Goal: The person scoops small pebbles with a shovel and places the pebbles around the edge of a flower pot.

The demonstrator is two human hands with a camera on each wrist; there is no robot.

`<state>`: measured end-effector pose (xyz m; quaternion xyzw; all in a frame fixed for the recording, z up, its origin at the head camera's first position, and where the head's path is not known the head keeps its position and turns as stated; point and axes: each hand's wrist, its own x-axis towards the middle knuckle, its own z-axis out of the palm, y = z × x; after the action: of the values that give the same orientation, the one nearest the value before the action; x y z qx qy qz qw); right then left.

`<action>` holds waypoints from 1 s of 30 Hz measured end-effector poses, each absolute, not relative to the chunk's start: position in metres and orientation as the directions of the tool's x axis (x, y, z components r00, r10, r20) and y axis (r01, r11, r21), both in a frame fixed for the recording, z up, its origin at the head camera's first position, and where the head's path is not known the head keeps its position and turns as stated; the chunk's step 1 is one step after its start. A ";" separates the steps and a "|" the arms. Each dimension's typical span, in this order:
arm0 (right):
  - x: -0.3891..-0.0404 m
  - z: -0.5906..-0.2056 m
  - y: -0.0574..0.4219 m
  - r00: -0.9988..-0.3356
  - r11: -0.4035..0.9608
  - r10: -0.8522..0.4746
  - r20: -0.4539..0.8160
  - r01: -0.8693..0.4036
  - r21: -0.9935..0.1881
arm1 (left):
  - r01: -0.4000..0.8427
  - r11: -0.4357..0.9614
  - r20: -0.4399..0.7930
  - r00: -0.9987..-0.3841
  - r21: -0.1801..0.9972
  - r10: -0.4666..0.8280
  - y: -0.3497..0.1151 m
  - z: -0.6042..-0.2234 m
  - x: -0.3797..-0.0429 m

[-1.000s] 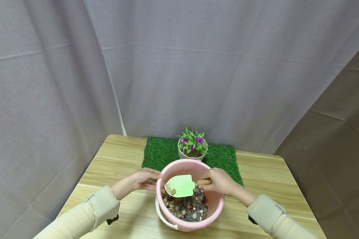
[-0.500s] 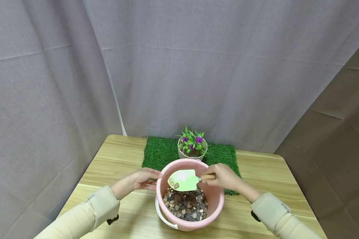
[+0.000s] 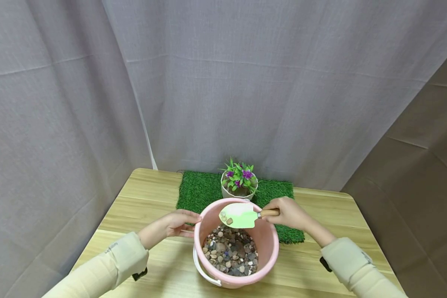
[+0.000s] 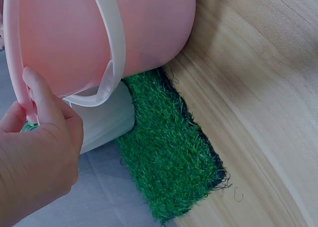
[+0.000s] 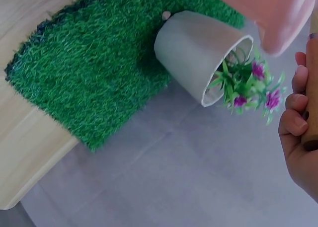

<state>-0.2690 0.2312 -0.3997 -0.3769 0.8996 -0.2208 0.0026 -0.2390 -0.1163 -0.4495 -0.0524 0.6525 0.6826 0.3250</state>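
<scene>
A pink bucket [image 3: 267, 258] stands on the table with several mixed pebbles [image 3: 231, 256] at its bottom. My left hand [image 3: 176, 224] pinches its rim on the left side, thumb and fingers on either side of the edge, as the left wrist view shows. My right hand [image 3: 288, 213] grips the wooden handle of a light green trowel [image 3: 242, 219], fingers wrapped round it in the right wrist view. The blade lies nearly level over the bucket's far right part, pointing left. A few small stones [image 3: 226, 219] rest near its tip.
Behind the bucket, a white pot [image 5: 191, 50] with a purple-flowered plant [image 3: 240, 176] stands on a green turf mat [image 3: 199, 192]. The bucket's white handle [image 3: 205, 271] hangs down its left side. Wood-grain table [image 3: 141, 194] extends to both sides, with grey curtains [image 3: 246, 82] behind.
My right hand has lifted the trowel and moved it right and away from me, with the stones still on the blade. My left hand has stayed at the bucket's rim.
</scene>
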 end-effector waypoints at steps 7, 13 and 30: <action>-0.277 -0.398 0.244 -0.740 0.626 -0.656 0.148 -0.644 -0.440 | -0.514 0.061 -0.495 -0.780 0.856 0.382 -0.117 -0.451 -0.239; -0.282 -0.397 0.256 -0.771 0.655 -0.624 0.131 -0.607 -0.450 | -0.519 0.053 -0.497 -0.778 0.853 0.384 -0.116 -0.451 -0.239; -0.294 -0.399 0.296 -0.844 0.719 -0.513 0.158 -0.523 -0.458 | -0.505 0.049 -0.484 -0.788 0.862 0.380 -0.117 -0.451 -0.239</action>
<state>-0.2939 0.2962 -0.3993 -0.2795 0.9270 -0.2500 -0.0098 -0.2387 -0.1168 -0.4512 -0.0482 0.6487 0.6880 0.3217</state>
